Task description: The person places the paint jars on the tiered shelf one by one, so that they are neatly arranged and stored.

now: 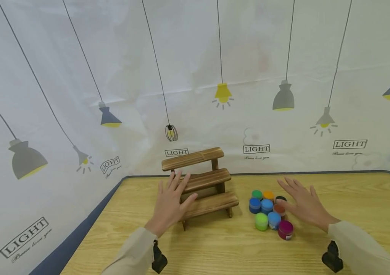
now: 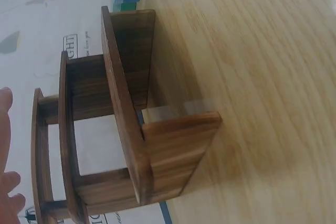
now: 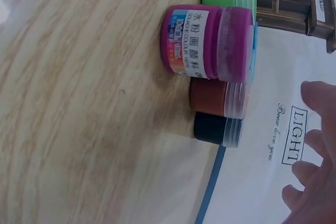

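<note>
A brown wooden three-tier stand (image 1: 212, 202) is on the table, its steps rising toward the wall. My left hand (image 1: 171, 202), fingers spread, hovers over the stand's left side and holds nothing. To the right of the stand sits a cluster of small paint jars (image 1: 267, 206) with coloured lids, among them blue, green, orange and a magenta jar (image 3: 191, 43) at the front. Above the right edge of the cluster, my right hand (image 1: 305, 202) is spread with nothing in it. Beside it are a black jar (image 3: 210, 128) and a reddish-brown jar (image 3: 207, 96).
The wood-grain table (image 1: 215, 252) runs back to a wall sheet (image 1: 195, 76) printed with hanging lamps and lettering. A dark blue border (image 1: 88, 217) follows the table's left edge. Dark wrist mounts (image 1: 158, 258) sit below both cuffs.
</note>
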The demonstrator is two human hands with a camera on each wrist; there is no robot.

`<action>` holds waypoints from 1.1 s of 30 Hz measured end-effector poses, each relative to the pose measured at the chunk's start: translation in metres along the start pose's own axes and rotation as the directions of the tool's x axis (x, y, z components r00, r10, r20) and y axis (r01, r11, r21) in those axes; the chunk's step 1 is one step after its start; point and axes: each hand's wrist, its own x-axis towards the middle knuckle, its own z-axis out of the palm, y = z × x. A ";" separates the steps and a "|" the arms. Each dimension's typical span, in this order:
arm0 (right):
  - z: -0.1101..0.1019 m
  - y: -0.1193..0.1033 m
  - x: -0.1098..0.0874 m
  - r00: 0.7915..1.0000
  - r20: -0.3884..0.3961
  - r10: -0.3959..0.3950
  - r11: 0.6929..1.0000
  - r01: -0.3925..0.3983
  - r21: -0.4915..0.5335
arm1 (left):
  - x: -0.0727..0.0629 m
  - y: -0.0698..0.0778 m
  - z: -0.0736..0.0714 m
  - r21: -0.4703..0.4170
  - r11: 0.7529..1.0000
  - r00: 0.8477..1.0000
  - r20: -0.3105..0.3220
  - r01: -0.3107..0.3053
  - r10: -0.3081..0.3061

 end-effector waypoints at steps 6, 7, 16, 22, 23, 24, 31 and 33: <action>0.004 0.007 -0.002 1.000 -0.013 -0.020 0.997 0.021 0.073 | -0.010 -0.014 0.001 -0.082 0.997 0.993 -0.119 0.007 -0.017; 0.004 0.009 -0.002 1.000 -0.015 -0.023 0.995 0.024 0.094 | -0.012 -0.016 0.001 -0.092 0.996 0.990 -0.136 0.009 -0.021; 0.009 0.018 -0.004 0.999 -0.021 0.037 0.982 -0.032 0.187 | -0.023 -0.028 0.003 -0.153 0.984 0.966 -0.227 0.089 -0.123; 0.013 0.025 -0.003 0.997 -0.039 0.073 0.978 -0.064 0.197 | -0.031 -0.034 0.006 -0.277 0.936 0.954 -0.144 0.217 -0.264; 0.013 0.026 -0.003 0.996 -0.040 0.074 0.978 -0.065 0.199 | -0.032 -0.036 0.007 -0.298 0.925 0.950 -0.130 0.237 -0.285; 0.014 0.027 -0.003 0.996 -0.042 0.076 0.977 -0.065 0.204 | -0.033 -0.037 0.008 -0.319 0.914 0.946 -0.115 0.253 -0.302; 0.020 0.027 0.001 0.997 -0.015 0.075 0.957 -0.068 0.281 | -0.044 -0.041 0.021 -0.487 0.799 0.917 0.006 0.352 -0.400; 0.022 0.027 0.002 0.997 0.002 0.072 0.951 -0.069 0.303 | -0.046 -0.041 0.026 -0.506 0.774 0.905 0.033 0.381 -0.424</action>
